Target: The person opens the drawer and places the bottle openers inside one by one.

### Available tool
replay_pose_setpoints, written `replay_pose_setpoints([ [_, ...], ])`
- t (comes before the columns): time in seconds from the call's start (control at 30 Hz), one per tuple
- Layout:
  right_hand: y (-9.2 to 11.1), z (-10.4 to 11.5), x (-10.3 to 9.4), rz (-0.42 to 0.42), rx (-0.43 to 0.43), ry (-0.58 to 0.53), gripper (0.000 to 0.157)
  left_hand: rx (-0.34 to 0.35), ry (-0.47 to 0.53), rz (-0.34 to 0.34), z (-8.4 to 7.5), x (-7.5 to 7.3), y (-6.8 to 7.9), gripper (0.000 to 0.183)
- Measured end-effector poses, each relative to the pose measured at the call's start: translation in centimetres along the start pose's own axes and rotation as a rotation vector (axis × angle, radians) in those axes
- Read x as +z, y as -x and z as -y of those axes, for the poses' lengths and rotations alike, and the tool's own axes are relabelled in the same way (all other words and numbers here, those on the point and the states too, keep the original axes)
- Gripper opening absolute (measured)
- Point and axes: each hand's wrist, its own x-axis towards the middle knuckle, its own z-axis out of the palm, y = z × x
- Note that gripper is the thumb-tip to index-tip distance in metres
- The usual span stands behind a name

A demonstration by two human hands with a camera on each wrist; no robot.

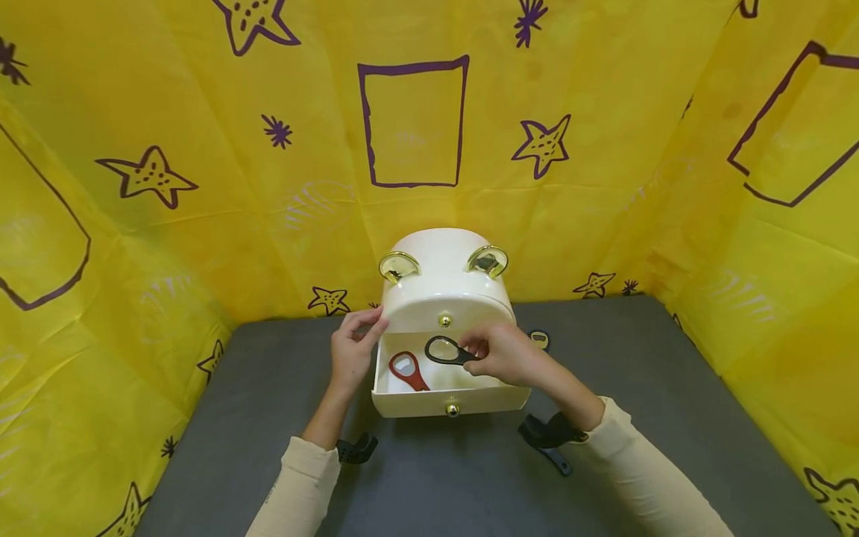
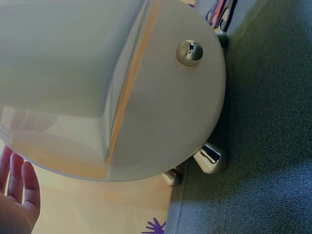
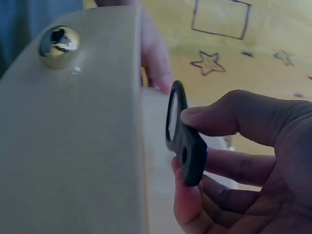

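A white storage box [image 1: 446,280] with gold-rimmed eyes has its lower drawer [image 1: 443,404] pulled out. Inside the drawer a red bottle opener [image 1: 411,373] lies toward the left. Above the drawer's right half, my right hand [image 1: 503,352] pinches a black bottle opener [image 1: 444,350] by its handle end, ring pointing left. The right wrist view shows thumb and fingers on either side of that black opener [image 3: 187,146]. My left hand [image 1: 352,350] touches the box's left side with fingers fairly straight; their tips [image 2: 30,183] rest at its edge in the left wrist view.
Another dark bottle opener [image 1: 539,339] lies on the grey table [image 1: 443,477] right of the box. A dark blue handle [image 1: 557,461] shows below my right wrist strap [image 1: 546,431]. Yellow patterned cloth [image 1: 416,127] stands behind and along both sides.
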Motion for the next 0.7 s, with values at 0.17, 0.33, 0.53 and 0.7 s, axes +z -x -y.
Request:
replay_pose_setpoints([
  [0.17, -0.9, -0.3, 1.4, 0.035, -0.012, 0.107, 0.014, -0.006, 0.025, -0.006, 0.1, 0.0, 0.0, 0.024],
  [0.33, -1.8, -0.7, 2.6, 0.053, 0.026, 0.201, 0.010, -0.004, 0.064, -0.006, 0.1, 0.0, -0.1, 0.025],
  [0.53, -2.8, -1.0, 3.8, 0.060, 0.129, 0.286, 0.009, -0.004, 0.055, -0.004, 0.1, 0.0, -0.1, 0.025],
  [0.7, -3.2, -1.1, 4.7, 0.114, 0.178, 0.333, 0.037, -0.019, 0.054, -0.003, 0.2, 0.0, 0.0, 0.025],
])
